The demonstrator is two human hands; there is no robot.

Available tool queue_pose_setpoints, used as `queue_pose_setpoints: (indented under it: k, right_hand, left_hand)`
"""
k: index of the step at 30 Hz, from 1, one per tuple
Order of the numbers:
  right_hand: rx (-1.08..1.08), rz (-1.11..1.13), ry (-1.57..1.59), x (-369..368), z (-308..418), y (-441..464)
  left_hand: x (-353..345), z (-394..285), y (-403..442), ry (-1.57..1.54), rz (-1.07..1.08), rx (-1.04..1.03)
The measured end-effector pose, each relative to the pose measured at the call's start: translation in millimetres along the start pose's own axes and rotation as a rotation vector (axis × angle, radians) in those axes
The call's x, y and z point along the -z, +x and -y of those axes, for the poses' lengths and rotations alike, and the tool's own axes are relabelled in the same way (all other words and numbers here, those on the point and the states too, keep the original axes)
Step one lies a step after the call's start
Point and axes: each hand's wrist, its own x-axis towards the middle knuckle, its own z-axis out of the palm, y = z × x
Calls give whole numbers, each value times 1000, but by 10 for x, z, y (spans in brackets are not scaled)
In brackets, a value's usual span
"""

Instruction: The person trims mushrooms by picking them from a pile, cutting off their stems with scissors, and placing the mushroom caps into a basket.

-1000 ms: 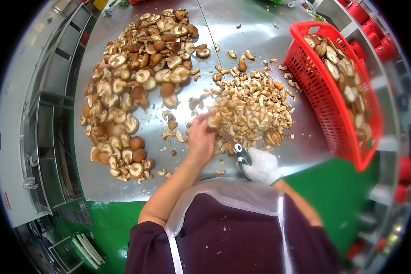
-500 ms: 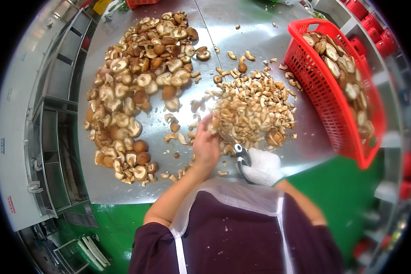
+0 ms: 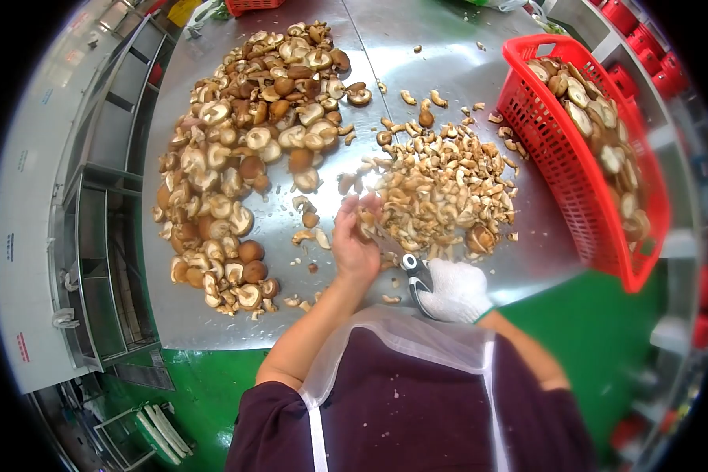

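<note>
My bare left hand is closed around a brownish mushroom, partly hidden by my fingers. Scissors with black and white handles are gripped in my right hand, which wears a white knitted glove. Their blades point toward the mushroom in my left hand; the tips are blurred and I cannot tell whether they touch it. Just beyond both hands spreads a heap of cut mushroom stems. To the left lies a large pile of brown-capped mushrooms, many with pale undersides up.
A red perforated basket stands at the right of the steel table, holding mushroom caps. Loose stems and bits are scattered between the piles. Metal shelving runs along the left, and the floor is green.
The view has shifted slightly, so the table and piles sit a little to the right. My left hand's fingers have opened somewhat around the mushroom; the scissors remain in my right hand.
</note>
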Motion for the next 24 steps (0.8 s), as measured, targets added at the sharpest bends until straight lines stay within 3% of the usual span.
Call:
queue_pose_setpoints:
  k: [11, 21, 24]
  right_hand:
    - [15, -5, -17, 3, 58, 35]
    - [141, -182, 55, -188, -31, 108]
    - [219, -226, 166, -304, -119, 154]
  left_hand:
    - [-94, 24, -66, -7, 85, -56]
    - [-284, -45, -204, 75, 56, -87]
    - [-125, -3, -173, 109, 160, -82]
